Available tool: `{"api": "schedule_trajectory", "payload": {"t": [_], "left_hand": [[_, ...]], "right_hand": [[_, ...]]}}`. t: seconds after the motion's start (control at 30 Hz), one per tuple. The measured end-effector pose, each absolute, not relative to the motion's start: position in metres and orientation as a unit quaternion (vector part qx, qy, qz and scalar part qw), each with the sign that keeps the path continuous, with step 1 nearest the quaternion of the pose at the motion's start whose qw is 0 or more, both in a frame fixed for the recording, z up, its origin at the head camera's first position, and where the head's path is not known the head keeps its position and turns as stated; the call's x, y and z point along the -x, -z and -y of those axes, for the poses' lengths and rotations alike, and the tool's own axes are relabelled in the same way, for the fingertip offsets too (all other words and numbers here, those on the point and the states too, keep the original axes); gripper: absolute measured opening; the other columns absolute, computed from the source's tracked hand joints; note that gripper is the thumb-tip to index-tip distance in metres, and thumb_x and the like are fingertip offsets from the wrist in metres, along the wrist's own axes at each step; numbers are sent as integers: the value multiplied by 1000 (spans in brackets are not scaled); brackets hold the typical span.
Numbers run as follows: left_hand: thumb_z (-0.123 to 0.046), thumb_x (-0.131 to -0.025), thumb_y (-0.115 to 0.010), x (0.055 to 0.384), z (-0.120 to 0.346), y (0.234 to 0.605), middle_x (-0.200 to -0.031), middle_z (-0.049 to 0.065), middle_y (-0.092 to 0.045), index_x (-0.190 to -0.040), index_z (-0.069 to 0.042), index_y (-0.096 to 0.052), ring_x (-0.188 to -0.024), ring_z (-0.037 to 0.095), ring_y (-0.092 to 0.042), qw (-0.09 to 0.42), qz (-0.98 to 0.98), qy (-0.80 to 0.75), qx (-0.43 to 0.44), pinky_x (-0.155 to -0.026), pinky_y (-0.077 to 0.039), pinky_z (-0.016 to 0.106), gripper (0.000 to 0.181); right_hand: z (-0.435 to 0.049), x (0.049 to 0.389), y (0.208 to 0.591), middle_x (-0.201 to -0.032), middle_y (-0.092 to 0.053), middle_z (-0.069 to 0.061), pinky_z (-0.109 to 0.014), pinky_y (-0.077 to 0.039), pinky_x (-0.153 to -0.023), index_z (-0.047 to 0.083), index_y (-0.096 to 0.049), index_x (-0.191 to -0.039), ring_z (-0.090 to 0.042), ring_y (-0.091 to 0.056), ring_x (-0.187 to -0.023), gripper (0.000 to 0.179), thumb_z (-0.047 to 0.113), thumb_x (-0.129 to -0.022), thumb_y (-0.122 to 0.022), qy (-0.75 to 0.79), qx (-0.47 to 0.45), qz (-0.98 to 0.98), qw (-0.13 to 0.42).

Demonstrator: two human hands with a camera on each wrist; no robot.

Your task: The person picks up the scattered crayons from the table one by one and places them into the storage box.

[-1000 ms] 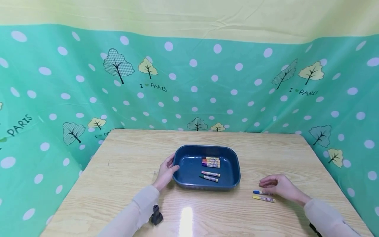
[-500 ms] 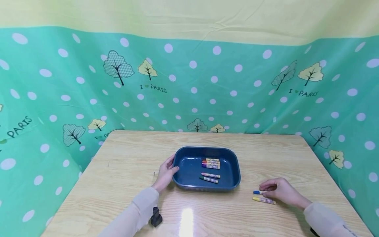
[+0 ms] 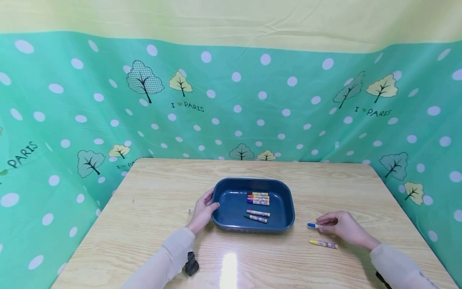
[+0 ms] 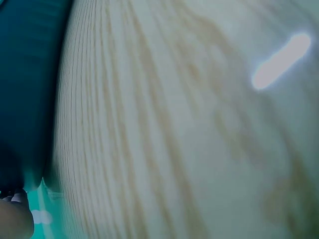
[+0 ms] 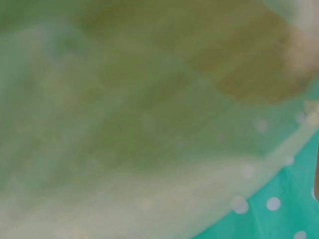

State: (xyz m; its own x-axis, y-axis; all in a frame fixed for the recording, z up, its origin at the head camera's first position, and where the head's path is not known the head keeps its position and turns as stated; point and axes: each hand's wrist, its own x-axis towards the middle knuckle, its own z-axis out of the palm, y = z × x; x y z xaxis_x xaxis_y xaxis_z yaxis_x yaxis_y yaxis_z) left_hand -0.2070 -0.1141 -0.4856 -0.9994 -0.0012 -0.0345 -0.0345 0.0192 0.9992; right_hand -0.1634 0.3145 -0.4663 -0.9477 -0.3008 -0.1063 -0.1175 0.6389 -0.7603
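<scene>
My left hand [image 3: 202, 210] grips the left rim of a dark blue rectangular tray [image 3: 231, 228], thumb over the edge; the left wrist view shows the tray's side [image 4: 30, 89] and a bit of that hand [image 4: 16, 216]. Between thumb and fingers, my right hand [image 3: 343, 228] pinches a blue crayon [image 3: 313, 225], its blue tip pointing left toward the tray. Just nearer on the table lies a yellow crayon [image 3: 323, 244]. Inside the tray, several crayons lie side by side at the back, with a pink crayon [image 3: 258, 213] and a dark green crayon [image 3: 256, 218] closer to the front.
The wooden table [image 3: 159, 184] reaches back to a green dotted curtain [image 3: 231, 100] that also hangs along both sides. A black wrist device [image 3: 191, 265] sits by the left sleeve. The right wrist view is mostly blurred.
The right hand has closed its fingers on the blue crayon and moved it slightly away from the yellow one, toward the back. The left hand and tray stay in place.
</scene>
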Motion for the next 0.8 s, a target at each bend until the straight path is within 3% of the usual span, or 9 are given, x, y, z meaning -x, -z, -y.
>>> {"api": "schedule_trajectory", "payload": {"t": [0.8], "left_hand": [[7,-81,-50,206,114,485,-141,26,-36,-138,2,-36,-130,36,-36,10,-717,-697,17,-106,-34,42,58]], "right_hand": [[-257,192,404,-100,-69,-10,-19,-56,-69,4,-68,-106,-15,-65,-85,34,25,-80,-69,417,96,-900,76]]}}
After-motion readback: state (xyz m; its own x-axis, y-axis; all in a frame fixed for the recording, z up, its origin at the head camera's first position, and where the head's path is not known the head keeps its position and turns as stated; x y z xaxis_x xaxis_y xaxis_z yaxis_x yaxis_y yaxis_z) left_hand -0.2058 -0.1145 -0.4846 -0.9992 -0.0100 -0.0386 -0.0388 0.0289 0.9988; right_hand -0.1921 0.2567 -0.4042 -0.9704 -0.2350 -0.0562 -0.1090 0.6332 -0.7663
